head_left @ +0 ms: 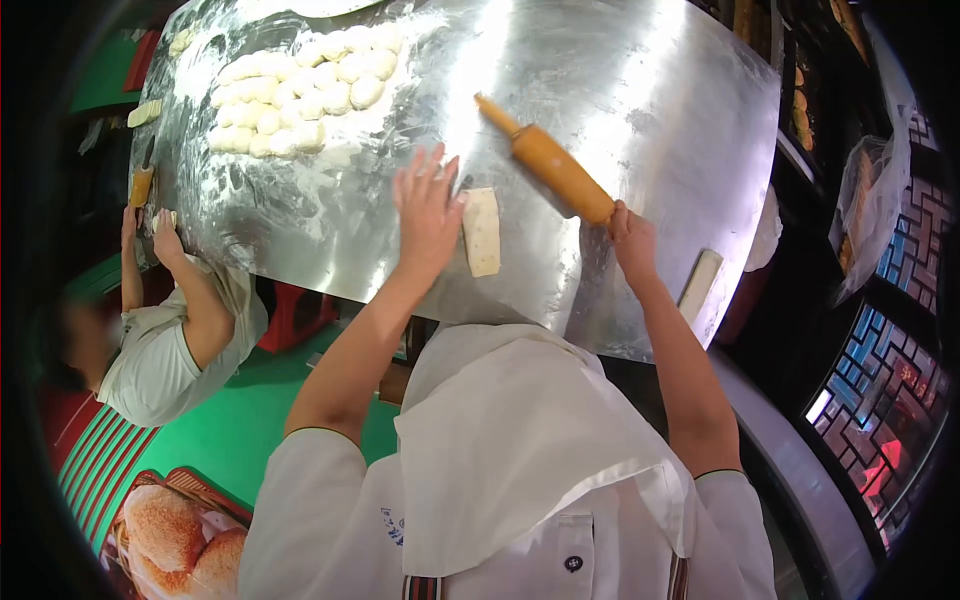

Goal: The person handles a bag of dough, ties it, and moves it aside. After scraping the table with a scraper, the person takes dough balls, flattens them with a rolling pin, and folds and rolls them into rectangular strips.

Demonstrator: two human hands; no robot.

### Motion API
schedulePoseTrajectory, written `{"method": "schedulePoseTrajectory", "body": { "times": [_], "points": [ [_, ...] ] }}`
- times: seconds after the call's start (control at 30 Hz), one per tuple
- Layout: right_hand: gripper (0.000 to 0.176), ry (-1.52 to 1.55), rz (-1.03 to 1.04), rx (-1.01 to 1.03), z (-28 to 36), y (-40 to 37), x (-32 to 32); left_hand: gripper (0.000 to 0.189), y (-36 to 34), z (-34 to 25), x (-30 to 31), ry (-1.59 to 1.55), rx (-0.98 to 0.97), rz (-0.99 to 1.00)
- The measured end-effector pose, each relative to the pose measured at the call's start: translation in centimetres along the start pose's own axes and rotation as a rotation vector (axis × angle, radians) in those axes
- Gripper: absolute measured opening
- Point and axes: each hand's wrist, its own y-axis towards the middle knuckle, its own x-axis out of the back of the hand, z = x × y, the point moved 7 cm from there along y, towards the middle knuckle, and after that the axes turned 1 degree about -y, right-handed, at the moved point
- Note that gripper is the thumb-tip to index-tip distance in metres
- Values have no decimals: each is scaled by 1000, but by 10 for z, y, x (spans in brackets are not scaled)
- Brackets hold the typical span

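Observation:
A flat, oblong strip of dough [482, 232] lies on the metal table [380, 240] in front of me. Just left of its upper end is my left hand [430, 215], fingers spread, holding nothing. My right hand [630, 240] is closed round the near end of a wooden rolling pin [562, 172], which slants up and to the left, its far handle pointing away from me. Whether the pin touches the table I cannot tell.
Many floured dough balls [300, 95] sit at the back left. At the left edge a co-worker [165, 340] handles another rolling pin [142, 186]. A pale strip [700, 285] lies at the right near edge. A plastic bag [868, 205] hangs at the right.

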Motion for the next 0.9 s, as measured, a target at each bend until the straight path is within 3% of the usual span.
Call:
{"method": "schedulePoseTrajectory", "body": {
  "times": [0.03,0.1,0.13,0.2,0.23,0.37,0.43,0.5,0.57,0.67,0.77,0.9],
  "points": [
    [50,-3,9,-1,11,-5,1,46,-3,2,16,0,9,4],
    [46,-331,11,419,64,-14,-8,28,-6,9,45,79,-14,-76],
    [46,-333,14,424,72,-14,-17,28,-15,24,39,79,-8,-78],
    [44,-406,77,455,81,-15,-45,20,-38,58,-8,138,98,319],
    [42,-313,-5,508,81,-16,-50,20,-48,62,-10,137,105,314],
    [42,-355,93,429,71,-34,-58,37,-69,66,-11,153,86,290],
    [43,-400,28,410,70,-23,-65,41,-71,76,-26,176,67,314],
    [45,-489,-81,439,59,14,-81,49,-29,92,-33,240,155,283],
    [48,-507,53,296,89,60,-67,53,21,93,-20,310,135,175],
    [50,-532,39,255,102,94,-58,53,52,101,-20,247,203,163],
    [50,-524,64,277,96,66,-65,44,25,94,-20,186,170,207],
    [37,-463,46,326,63,-32,-74,23,-78,60,-7,167,6,108]
  ]
}}
